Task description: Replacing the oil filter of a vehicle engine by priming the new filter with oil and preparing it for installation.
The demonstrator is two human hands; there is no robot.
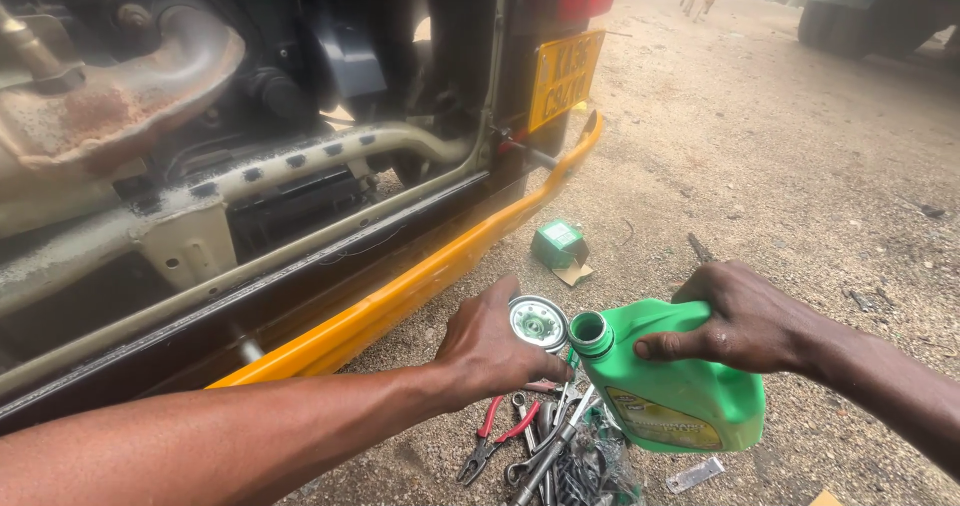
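Two hands' fingers around filter and green jug above gravelly ground.

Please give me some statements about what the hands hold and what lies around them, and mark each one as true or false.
1. The right hand holds a green jug with its cap off. True.
2. The left hand holds a red wrench. False: it holds a round metal filter.
3. Pliers with red handles lie on the ground below the hands. True.
4. The bumper of the vehicle is blue. False: it is yellow.
5. A small green box lies on the ground near the bumper. True.
6. The jug stands upright on the ground. False: it is held tilted, with its mouth toward the filter.
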